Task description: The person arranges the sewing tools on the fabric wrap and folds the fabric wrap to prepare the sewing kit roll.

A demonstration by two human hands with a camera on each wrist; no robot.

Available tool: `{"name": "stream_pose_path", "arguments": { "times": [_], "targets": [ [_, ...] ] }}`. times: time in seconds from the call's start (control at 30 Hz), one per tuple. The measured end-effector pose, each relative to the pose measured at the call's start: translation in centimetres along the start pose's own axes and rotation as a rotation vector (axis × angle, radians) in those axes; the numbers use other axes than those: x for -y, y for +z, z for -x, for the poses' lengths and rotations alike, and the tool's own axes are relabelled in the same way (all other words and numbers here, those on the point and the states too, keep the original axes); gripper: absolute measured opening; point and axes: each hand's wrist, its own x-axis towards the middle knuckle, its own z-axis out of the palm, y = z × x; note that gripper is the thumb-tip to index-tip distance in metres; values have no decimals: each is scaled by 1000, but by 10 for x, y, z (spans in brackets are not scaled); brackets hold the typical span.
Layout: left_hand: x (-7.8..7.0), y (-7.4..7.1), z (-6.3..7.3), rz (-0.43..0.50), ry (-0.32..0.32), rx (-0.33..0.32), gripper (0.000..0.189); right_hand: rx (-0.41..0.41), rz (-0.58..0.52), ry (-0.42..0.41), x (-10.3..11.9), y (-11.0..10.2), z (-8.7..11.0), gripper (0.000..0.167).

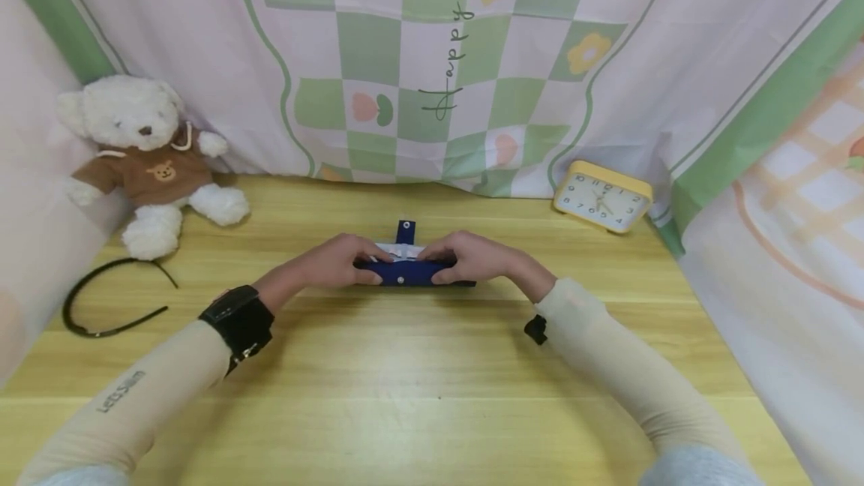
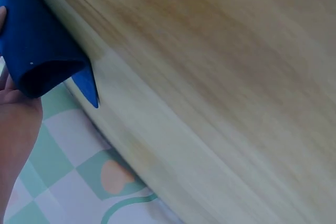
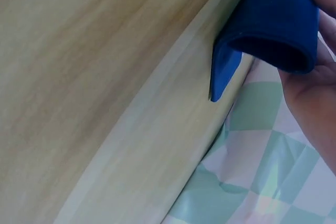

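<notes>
A dark blue rolled fabric case (image 1: 413,273) lies crosswise at the middle of the table, with a metal snap on its front. Behind it a short strap (image 1: 406,232) with a second snap points away from me. White material (image 1: 405,251) shows along the top of the roll. My left hand (image 1: 335,261) grips its left end, thumb in front and fingers over the back. At the other end my right hand (image 1: 478,256) holds it the same way. Both wrist views show the case (image 2: 44,40) curled into an open-ended tube, a flat blue flap (image 3: 224,74) beside it.
A white teddy bear (image 1: 151,175) in a brown top sits at the back left, and a black headband (image 1: 84,328) lies before it. On the back right stands a yellow alarm clock (image 1: 603,197). A checked curtain (image 1: 432,58) hangs behind the wooden table (image 1: 418,396).
</notes>
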Motion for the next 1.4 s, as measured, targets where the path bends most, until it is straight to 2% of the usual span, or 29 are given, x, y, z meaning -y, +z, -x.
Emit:
{"name": "stream_pose_path", "arguments": {
  "times": [0.13,0.23,0.6,0.8,0.93,1.07,1.23,1.4],
  "targets": [
    [0,-2,-3,19,5,2,35,-2,-114,29,-4,-3,1,41],
    [2,-3,-5,42,6,4,34,-9,-154,34,-7,-4,1,39],
    [12,1,-10,32,6,-15,33,-17,-60,35,-15,0,-3,33],
    [16,3,-9,-93,58,-22,31,-38,-11,85,-21,3,2,33],
    [12,4,-9,-162,105,-69,32,-33,27,96,-21,4,3,34],
    [6,5,-6,-148,150,-119,37,-33,53,109,-18,4,1,35],
    [10,9,0,-92,171,-114,47,-27,46,124,-19,4,1,35],
    [13,11,1,-98,171,-111,47,-65,29,104,-16,2,-2,36]
  ]
}}
